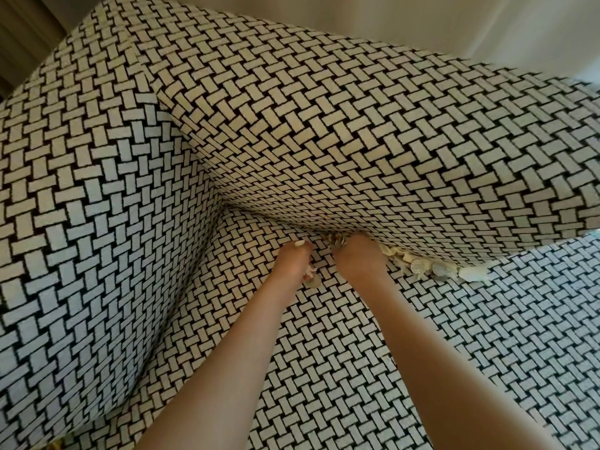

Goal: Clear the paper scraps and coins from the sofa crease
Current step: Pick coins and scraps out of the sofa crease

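Observation:
The sofa crease (282,224) runs between the back cushion and the seat of a black-and-white woven-pattern sofa. Silver coins (418,266) and pale paper scraps (472,274) lie along the crease to the right. My left hand (293,261) rests on the seat just before the crease, fingers curled over scraps and a coin (314,281) that peek out beneath it. My right hand (358,254) is pushed into the crease among more scraps (337,240); its fingers are hidden under the back cushion.
The sofa arm (97,222) rises close on the left. The back cushion (357,141) bulges over the crease. A cream wall (487,24) stands behind, and a dark curtain (19,34) hangs at the top left. The seat (487,352) stretches to the right.

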`<state>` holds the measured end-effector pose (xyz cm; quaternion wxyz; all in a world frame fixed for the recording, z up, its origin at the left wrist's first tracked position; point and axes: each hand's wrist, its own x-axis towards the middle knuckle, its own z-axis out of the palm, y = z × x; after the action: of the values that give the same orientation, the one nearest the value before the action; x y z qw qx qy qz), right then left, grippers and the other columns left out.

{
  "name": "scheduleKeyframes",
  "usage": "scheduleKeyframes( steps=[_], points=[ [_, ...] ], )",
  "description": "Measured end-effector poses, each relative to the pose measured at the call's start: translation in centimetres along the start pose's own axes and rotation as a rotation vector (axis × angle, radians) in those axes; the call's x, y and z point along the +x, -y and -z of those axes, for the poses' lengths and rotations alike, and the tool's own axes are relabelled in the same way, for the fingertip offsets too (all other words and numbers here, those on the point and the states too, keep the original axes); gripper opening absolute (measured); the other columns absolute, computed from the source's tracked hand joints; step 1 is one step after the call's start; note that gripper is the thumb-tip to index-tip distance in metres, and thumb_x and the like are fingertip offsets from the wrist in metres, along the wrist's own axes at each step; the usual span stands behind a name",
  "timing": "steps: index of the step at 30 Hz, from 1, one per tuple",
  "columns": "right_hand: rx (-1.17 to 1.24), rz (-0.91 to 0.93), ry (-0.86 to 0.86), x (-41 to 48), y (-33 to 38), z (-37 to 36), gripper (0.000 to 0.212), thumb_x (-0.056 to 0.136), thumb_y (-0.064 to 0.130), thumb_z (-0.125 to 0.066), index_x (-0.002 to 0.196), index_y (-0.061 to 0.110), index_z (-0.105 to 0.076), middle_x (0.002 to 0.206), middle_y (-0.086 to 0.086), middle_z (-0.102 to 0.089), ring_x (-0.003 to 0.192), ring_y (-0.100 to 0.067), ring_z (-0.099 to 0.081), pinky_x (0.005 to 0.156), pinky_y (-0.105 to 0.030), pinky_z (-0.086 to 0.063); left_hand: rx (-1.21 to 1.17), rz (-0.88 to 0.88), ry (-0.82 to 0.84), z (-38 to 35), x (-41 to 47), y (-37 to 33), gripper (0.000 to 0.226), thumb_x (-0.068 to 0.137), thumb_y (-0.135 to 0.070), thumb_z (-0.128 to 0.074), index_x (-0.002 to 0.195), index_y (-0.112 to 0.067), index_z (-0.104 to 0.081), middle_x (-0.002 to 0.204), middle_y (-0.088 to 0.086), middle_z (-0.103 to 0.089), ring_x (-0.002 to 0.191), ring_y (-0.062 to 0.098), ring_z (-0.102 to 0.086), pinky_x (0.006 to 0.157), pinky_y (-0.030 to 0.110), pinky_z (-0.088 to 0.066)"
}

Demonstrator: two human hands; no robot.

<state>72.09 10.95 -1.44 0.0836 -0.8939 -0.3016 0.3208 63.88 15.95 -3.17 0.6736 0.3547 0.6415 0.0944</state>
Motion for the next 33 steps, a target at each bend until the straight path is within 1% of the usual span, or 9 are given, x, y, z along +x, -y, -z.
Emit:
scheduleKeyframes(
  steps=[4,6,9,11,14,19,25,29,33],
  points=[
    [-0.207,0.028,0.021,-0.1,0.5,0.2,0.022,0.091,0.013,-0.051,0.111,0.006,-0.058,0.112,-0.008,-0.062,0.107,-0.025,-0.057,0.078,-0.031,-0.045,0.074,-0.003,0.002,0.1,0.1,-0.3,0.034,0.094,-0.007,-0.043,0.126,0.005,-0.048,0.063,0.01,-0.042,0.055,0.02,-0.041,0.049,0.026,-0.033],
    [-0.224,0.051,0.015,-0.1,0.3,0.3,0.023,0.092,0.013,-0.048,0.111,0.007,-0.058,0.112,-0.008,-0.062,0.108,-0.025,-0.056,0.084,-0.032,-0.046,0.238,-0.109,0.005,0.2,-0.1,-0.3,0.032,0.096,-0.014,-0.042,0.123,-0.001,-0.051,0.068,0.005,-0.049,0.059,0.018,-0.047,0.054,0.024,-0.038],
    [-0.179,0.106,-0.009,-0.3,-0.8,0.0,0.023,0.093,0.016,-0.041,0.103,0.009,-0.061,0.106,-0.009,-0.064,0.103,-0.027,-0.057,0.081,-0.031,-0.043,0.518,-0.381,0.013,0.2,-0.1,-0.1,0.034,0.097,-0.019,-0.043,0.128,-0.011,-0.052,0.105,0.005,-0.062,0.089,0.021,-0.057,0.074,0.022,-0.04],
    [-0.14,0.138,-0.04,-0.5,-1.6,-0.2,0.025,0.095,0.018,-0.039,0.104,0.009,-0.061,0.102,-0.01,-0.065,0.097,-0.027,-0.058,0.07,-0.027,-0.037,0.663,-0.447,-0.007,-0.5,0.1,-0.3,0.036,0.096,-0.023,-0.047,0.13,-0.011,-0.052,0.125,0.01,-0.058,0.108,0.023,-0.055,0.08,0.021,-0.038],
    [-0.106,0.202,-0.097,-0.3,-2.5,-0.8,0.027,0.096,0.019,-0.038,0.106,0.011,-0.062,0.099,-0.009,-0.066,0.091,-0.026,-0.06,0.065,-0.025,-0.033,0.812,-0.479,-0.049,-2.1,0.8,-0.4,0.033,0.094,-0.032,-0.049,0.114,-0.008,-0.059,0.114,0.011,-0.063,0.102,0.027,-0.058,0.073,0.026,-0.042],
    [0.026,0.21,-0.102,-0.1,-3.5,-1.1,0.024,0.095,0.019,-0.039,0.099,0.011,-0.062,0.093,-0.008,-0.066,0.078,-0.022,-0.053,0.064,-0.025,-0.037,0.83,-0.419,-0.09,-4.1,1.1,-0.6,0.043,0.087,-0.05,-0.052,0.077,-0.009,-0.062,0.079,0.008,-0.064,0.082,0.026,-0.062,0.065,0.028,-0.045],
    [0.17,0.206,-0.069,0.0,-4.5,-1.8,0.019,0.093,0.021,-0.043,0.087,0.016,-0.061,0.091,-0.01,-0.061,0.087,-0.028,-0.054,0.058,-0.024,-0.033,0.773,-0.386,-0.078,-4.3,1.1,-0.7,0.03,0.083,-0.037,-0.062,0.067,-0.012,-0.059,0.072,0.006,-0.061,0.078,0.025,-0.061,0.06,0.026,-0.041],
    [0.284,0.211,-0.076,-0.2,-4.6,-2.2,0.028,0.093,0.025,-0.043,0.065,0.027,-0.044,0.088,-0.015,-0.061,0.09,-0.03,-0.054,0.057,-0.022,-0.03,0.684,-0.342,-0.034,-3.9,1.2,-1.1,0.035,0.086,-0.029,-0.062,0.055,-0.015,-0.051,0.058,0.0,-0.051,0.066,0.019,-0.052,0.049,0.023,-0.033],
    [0.322,0.182,-0.034,-1.5,-4.6,-1.5,0.024,0.097,0.024,-0.04,0.089,0.014,-0.06,0.062,0.007,-0.047,0.059,-0.01,-0.045,0.051,-0.024,-0.031,0.669,-0.362,-0.015,-4.0,1.1,-0.7,0.038,0.088,-0.024,-0.06,0.053,-0.012,-0.05,0.059,0.003,-0.051,0.064,0.02,-0.051,0.053,0.025,-0.034]
  ],
)
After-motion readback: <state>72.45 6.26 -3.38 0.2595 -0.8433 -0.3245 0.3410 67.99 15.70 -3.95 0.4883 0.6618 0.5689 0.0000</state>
